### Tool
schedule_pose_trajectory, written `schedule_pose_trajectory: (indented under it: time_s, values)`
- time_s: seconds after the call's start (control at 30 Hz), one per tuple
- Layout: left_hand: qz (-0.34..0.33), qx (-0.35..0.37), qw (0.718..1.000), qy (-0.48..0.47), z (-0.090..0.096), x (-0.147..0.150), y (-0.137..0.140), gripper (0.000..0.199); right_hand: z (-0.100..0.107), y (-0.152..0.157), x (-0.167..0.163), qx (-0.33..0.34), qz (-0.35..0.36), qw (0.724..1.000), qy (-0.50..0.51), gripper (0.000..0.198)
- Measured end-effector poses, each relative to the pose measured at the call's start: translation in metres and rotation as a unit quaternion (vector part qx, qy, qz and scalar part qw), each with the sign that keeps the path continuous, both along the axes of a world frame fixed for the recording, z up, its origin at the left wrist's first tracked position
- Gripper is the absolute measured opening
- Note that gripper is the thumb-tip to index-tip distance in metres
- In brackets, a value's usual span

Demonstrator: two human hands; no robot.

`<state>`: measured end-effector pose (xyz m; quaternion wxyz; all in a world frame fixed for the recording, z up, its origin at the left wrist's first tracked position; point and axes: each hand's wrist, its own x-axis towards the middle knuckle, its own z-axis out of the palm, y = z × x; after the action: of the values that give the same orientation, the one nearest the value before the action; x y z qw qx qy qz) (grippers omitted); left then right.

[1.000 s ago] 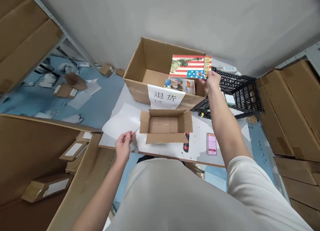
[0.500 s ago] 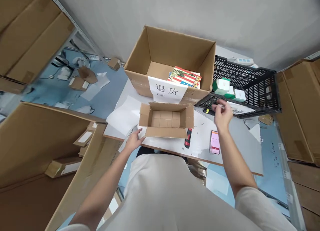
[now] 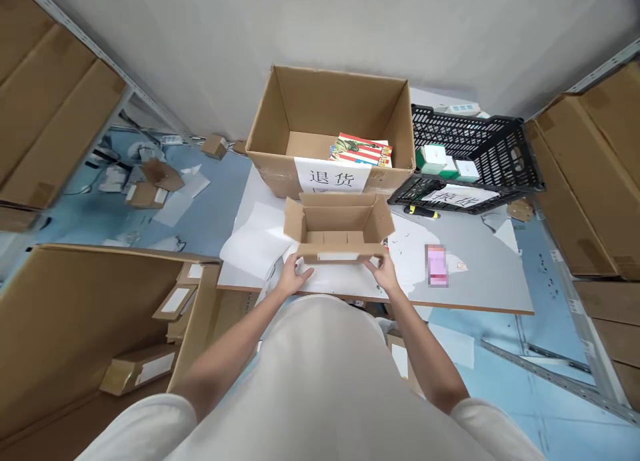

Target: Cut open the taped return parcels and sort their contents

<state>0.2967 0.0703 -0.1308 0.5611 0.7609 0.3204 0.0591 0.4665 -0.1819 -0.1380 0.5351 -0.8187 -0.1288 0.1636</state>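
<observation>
A small empty cardboard box (image 3: 345, 219) is tipped toward me at the table's near side, its flaps standing out and a white label on its near side. My left hand (image 3: 291, 276) grips its near left corner, thumb stretched along below the edge. At the near right corner my right hand (image 3: 384, 273) holds the same box, its fingertips partly hidden behind the cardboard. Directly behind stands a large open carton (image 3: 335, 91) with a paper sign, holding colourful printed booklets (image 3: 363, 149). A bit of the red tool shows beside the small box.
Right of the carton, a black plastic crate (image 3: 531, 156) holds several white-and-green boxes (image 3: 434, 158). A yellow-and-black cutter (image 3: 421, 212) and a pixelated pink phone (image 3: 437, 266) lie on the table (image 3: 485, 274). A big carton (image 3: 125, 248) with parcels stands at left.
My right hand has come from beside the crate to the small box's right corner. The small box has tilted toward me, its near side now showing a label. The view has shifted.
</observation>
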Motion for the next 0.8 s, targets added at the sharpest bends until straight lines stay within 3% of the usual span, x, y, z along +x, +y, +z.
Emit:
schedule_pose_trajectory:
  time_s: [0.1, 0.23, 0.33, 0.4, 0.47, 0.57, 0.67, 0.8]
  values:
    - [-0.041, 0.011, 0.999, -0.03, 0.01, -0.009, 0.005, 0.072, 0.009, -0.011, -0.019, 0.041, -0.017, 0.999, 0.025, 0.07]
    - [-0.096, 0.017, 0.995, -0.009, 0.013, -0.012, 0.014, 0.075, 0.007, -0.006, -0.041, 0.058, -0.02, 0.992, 0.114, 0.087]
    - [-0.1, 0.157, 0.982, 0.035, 0.016, -0.025, 0.029, 0.073, -0.001, 0.001, -0.055, 0.054, -0.044, 0.988, 0.137, 0.098]
    - [-0.04, 0.269, 0.956, 0.108, 0.017, -0.039, 0.045, 0.084, -0.005, 0.0, -0.064, 0.042, -0.087, 0.986, 0.134, 0.1]
    - [0.0, 0.31, 0.931, 0.192, 0.012, -0.051, 0.066, 0.1, -0.008, -0.005, -0.074, 0.03, -0.118, 0.984, 0.131, 0.096]
    - [-0.02, 0.254, 0.934, 0.252, -0.007, -0.055, 0.101, 0.1, -0.011, -0.013, -0.09, 0.036, -0.119, 0.982, 0.143, 0.085]
    - [0.017, 0.184, 0.952, 0.244, -0.023, -0.049, 0.129, 0.069, -0.014, -0.019, -0.101, 0.044, -0.11, 0.979, 0.163, 0.077]
    - [0.1, 0.126, 0.984, 0.079, -0.017, -0.034, 0.137, 0.033, -0.014, -0.021, -0.099, 0.042, -0.173, 0.97, 0.165, 0.074]
